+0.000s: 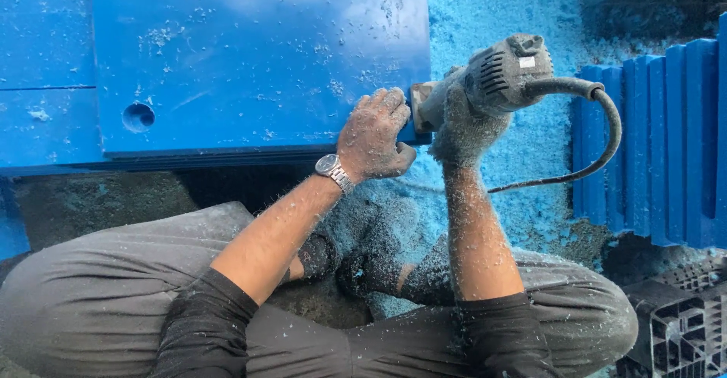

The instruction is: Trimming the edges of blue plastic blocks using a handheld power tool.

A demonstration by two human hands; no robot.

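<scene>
Bracing the blue plastic slab (257,52), the left hand (372,137) is pressed at its edge, fingers curled (holding nothing). The power trimmer (485,82) is grasped firmly by the right hand (466,132), steadied against that edge.

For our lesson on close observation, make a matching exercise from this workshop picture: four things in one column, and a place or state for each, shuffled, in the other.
Things:
1. power tool
2. wristwatch
3. round hole
4. blue shavings

Places or states:
A. on the left wrist
B. held in the right hand at the blue slab's right edge
C. spread over the floor
D. in the slab, far left of the left hand

Pairs: 1-B, 2-A, 3-D, 4-C
</scene>
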